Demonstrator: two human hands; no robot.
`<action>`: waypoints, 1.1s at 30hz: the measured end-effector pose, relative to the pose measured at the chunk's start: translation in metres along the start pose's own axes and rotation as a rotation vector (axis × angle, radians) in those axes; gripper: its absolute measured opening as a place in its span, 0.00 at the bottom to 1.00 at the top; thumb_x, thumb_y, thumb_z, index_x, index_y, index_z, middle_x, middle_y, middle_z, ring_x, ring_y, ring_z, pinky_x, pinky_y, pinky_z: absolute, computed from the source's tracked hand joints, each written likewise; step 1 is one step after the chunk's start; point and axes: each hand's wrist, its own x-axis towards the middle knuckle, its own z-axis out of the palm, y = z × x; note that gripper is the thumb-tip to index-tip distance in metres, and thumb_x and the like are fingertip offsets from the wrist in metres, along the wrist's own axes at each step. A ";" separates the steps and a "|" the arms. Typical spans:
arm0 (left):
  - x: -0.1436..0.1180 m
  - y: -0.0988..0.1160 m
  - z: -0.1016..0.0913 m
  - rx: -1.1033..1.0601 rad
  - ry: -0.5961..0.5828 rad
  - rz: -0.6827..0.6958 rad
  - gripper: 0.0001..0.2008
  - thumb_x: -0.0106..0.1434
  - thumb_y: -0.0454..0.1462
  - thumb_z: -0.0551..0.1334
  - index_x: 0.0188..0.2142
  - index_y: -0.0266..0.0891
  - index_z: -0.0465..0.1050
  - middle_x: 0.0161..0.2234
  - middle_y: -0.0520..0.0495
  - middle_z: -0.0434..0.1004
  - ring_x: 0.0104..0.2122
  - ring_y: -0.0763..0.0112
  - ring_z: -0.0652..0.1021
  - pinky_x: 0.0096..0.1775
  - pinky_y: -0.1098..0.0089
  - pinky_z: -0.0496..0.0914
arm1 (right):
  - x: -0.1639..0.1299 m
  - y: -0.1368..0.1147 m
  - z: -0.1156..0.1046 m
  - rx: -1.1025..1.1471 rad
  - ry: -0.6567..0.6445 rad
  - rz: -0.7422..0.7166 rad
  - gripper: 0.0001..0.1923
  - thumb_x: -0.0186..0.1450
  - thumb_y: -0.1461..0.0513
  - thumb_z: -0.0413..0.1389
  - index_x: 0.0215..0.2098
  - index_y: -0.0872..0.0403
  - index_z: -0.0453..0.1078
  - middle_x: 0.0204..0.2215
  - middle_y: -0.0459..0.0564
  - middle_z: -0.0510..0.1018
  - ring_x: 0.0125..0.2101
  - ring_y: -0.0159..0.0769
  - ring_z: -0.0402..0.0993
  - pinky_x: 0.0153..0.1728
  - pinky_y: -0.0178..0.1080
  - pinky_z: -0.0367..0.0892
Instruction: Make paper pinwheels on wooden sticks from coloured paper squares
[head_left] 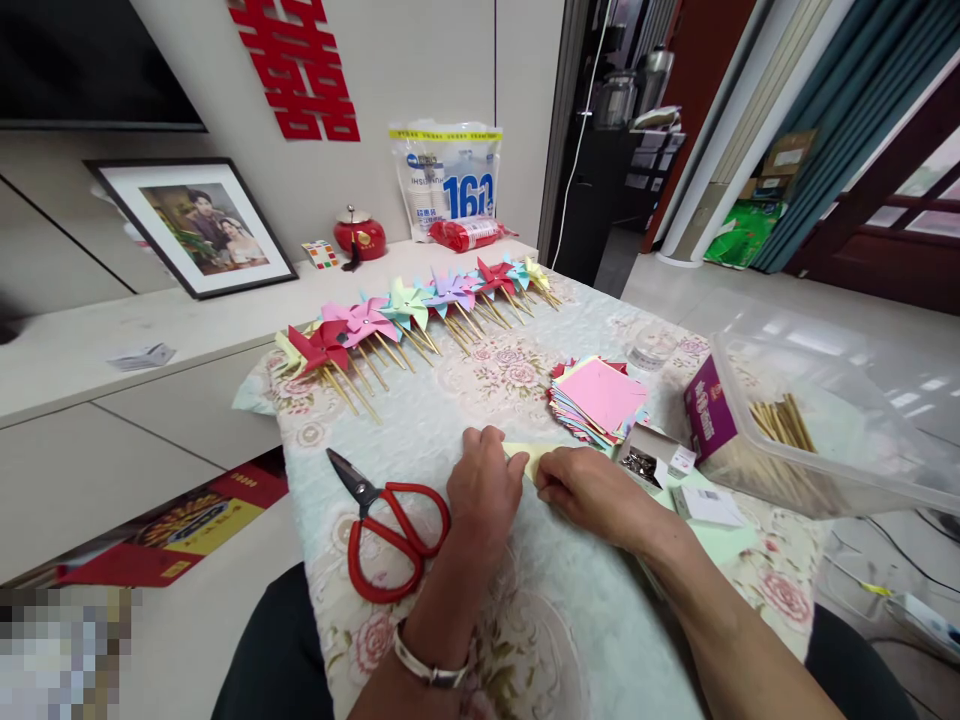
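My left hand (484, 490) and my right hand (589, 490) press together on a pale yellow paper square (531, 457) lying on the flowered tablecloth (465, 400). Both hands pinch the sheet, and most of it is hidden under the fingers. Red-handled scissors (390, 530) lie just left of my left hand, blades pointing away. A stack of coloured paper squares (600, 400), pink on top, sits just beyond my right hand.
A row of finished paper pinwheels on wooden sticks (409, 320) lines the far side of the table. At the right stand a clear plastic tub with sticks (810, 430), a purple box (706, 405) and a small open box of pins (645, 460). A low cabinet (112, 400) runs along the left.
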 end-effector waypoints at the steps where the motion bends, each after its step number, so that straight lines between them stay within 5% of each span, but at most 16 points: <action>1: 0.000 0.000 0.000 0.004 0.002 -0.003 0.14 0.67 0.42 0.61 0.49 0.39 0.69 0.51 0.41 0.71 0.42 0.60 0.78 0.38 0.65 0.68 | 0.000 0.000 0.000 0.001 0.000 -0.003 0.07 0.61 0.71 0.54 0.30 0.55 0.71 0.30 0.48 0.78 0.29 0.31 0.67 0.30 0.33 0.53; 10: 0.012 0.000 -0.005 0.008 -0.039 0.006 0.14 0.60 0.43 0.66 0.42 0.41 0.69 0.47 0.45 0.72 0.40 0.63 0.78 0.37 0.67 0.68 | -0.001 -0.003 -0.003 -0.003 -0.001 -0.008 0.08 0.60 0.72 0.52 0.30 0.55 0.71 0.30 0.48 0.78 0.30 0.31 0.67 0.30 0.33 0.53; 17: 0.014 0.000 -0.004 -0.132 -0.073 -0.019 0.25 0.58 0.39 0.67 0.53 0.37 0.65 0.45 0.44 0.78 0.46 0.61 0.78 0.43 0.67 0.67 | 0.000 0.000 0.000 0.010 0.006 -0.008 0.08 0.60 0.71 0.52 0.30 0.55 0.70 0.31 0.48 0.78 0.30 0.31 0.67 0.30 0.33 0.54; 25: 0.013 0.001 -0.003 -0.183 -0.068 -0.010 0.19 0.59 0.36 0.65 0.51 0.38 0.71 0.36 0.46 0.82 0.40 0.61 0.80 0.40 0.67 0.67 | -0.001 0.000 -0.001 0.004 -0.007 0.010 0.07 0.61 0.71 0.53 0.30 0.55 0.72 0.32 0.49 0.80 0.31 0.32 0.70 0.31 0.33 0.54; 33: 0.012 0.000 -0.001 -0.151 -0.052 0.015 0.15 0.63 0.36 0.61 0.50 0.39 0.72 0.36 0.46 0.82 0.40 0.61 0.80 0.40 0.66 0.68 | -0.001 0.000 -0.001 -0.011 0.011 -0.055 0.14 0.64 0.69 0.54 0.45 0.53 0.74 0.40 0.53 0.81 0.40 0.39 0.74 0.37 0.35 0.58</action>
